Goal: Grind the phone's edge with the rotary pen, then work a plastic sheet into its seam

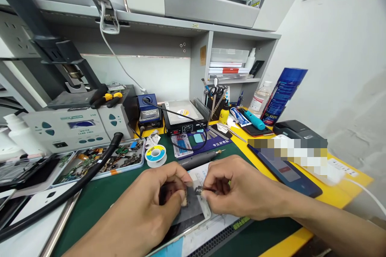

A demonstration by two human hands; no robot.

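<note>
My left hand is closed, thumb and index finger pinched at a small piece I cannot make out, partly hidden by the fingers. Close beside it, my right hand pinches a small dark part between thumb and fingertips. Both hands are over a flat device with a white frame and a dark grey surface, which lies on a printed sheet. A grey soldering iron lies just behind the fingers, its tip pointing right.
A solder spool stands on the green mat. Left are a tray of circuit boards, a black hose and a rework station. A dark phone lies right; a heating plate stands behind.
</note>
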